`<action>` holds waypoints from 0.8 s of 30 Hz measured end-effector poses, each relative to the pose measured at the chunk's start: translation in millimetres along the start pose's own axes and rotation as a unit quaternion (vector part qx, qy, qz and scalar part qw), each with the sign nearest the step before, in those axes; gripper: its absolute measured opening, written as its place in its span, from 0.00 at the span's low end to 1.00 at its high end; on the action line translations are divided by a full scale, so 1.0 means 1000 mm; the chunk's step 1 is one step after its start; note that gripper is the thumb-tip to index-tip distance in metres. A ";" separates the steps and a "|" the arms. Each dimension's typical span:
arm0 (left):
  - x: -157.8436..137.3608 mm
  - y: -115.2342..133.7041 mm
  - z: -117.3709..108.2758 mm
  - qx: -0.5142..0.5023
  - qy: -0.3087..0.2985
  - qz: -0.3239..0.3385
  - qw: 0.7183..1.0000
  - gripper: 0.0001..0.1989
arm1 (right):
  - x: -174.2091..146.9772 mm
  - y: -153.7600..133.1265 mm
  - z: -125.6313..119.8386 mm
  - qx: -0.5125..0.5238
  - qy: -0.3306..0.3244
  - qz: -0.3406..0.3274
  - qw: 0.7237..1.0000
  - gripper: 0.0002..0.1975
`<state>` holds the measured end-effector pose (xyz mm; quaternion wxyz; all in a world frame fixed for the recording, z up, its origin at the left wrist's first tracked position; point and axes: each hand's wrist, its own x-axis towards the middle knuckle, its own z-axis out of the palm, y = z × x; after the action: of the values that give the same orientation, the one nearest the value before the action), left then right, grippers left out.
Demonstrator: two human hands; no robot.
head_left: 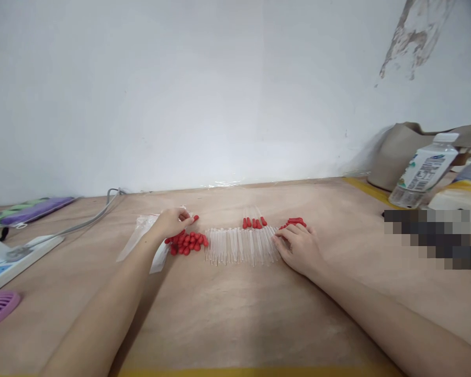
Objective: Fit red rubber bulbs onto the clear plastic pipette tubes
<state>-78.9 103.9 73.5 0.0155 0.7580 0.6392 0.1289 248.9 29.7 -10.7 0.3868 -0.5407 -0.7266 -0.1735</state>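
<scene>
Between the fingertips of my left hand (173, 222) is a red rubber dropper bulb (195, 218), pinched above a heap of loose red bulbs (188, 243). In the middle of the table a row of thin clear dropper tubes (239, 246) lies side by side. My right hand (299, 248) has its fingers closed at the right end of that row, seemingly on a tube. Behind the row lie several droppers (255, 223) with red bulbs fitted on clear tubes. More red bulbs (294, 222) show behind my right fingers, partly hidden by them.
Clear plastic bags (139, 233) lie under and beside my left forearm. At the left are a power strip (27, 257) with a grey cable, a purple pouch (39, 210) and a pink slatted object (0, 309). A bottle (424, 170) and a grey-beige bag (396, 152) stand right.
</scene>
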 end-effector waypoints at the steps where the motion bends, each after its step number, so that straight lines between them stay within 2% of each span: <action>1: 0.001 0.001 0.003 0.006 -0.008 0.009 1.000 0.14 | 0.000 0.000 0.000 0.000 0.003 -0.004 1.000 0.10; 5: 0.001 0.000 0.007 0.027 -0.024 0.016 0.999 0.14 | 0.001 0.000 -0.001 -0.005 0.006 -0.006 1.000 0.11; 9: 0.001 0.004 -0.002 0.038 0.019 -0.008 0.999 0.22 | 0.002 0.000 -0.002 -0.003 0.015 -0.012 1.000 0.11; 13: 0.002 0.032 -0.003 0.017 0.042 0.016 0.999 0.18 | 0.002 0.000 -0.002 -0.005 0.032 -0.021 0.999 0.12; 16: 0.009 0.067 0.012 -0.013 0.000 0.041 0.999 0.13 | 0.002 0.000 -0.002 -0.008 0.027 -0.022 0.999 0.12; 19: 0.023 0.098 0.033 -0.041 -0.064 0.029 0.997 0.11 | 0.002 0.000 -0.002 -0.008 0.028 -0.023 0.999 0.12; 24: 0.046 0.125 0.054 -0.079 -0.151 -0.028 0.985 0.12 | 0.002 0.000 -0.003 -0.006 0.031 -0.029 0.999 0.11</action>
<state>60.0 133.3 52.6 0.1747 0.7472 0.6382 0.0625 249.6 28.6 -7.0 0.4003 -0.5162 -0.7287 -0.2058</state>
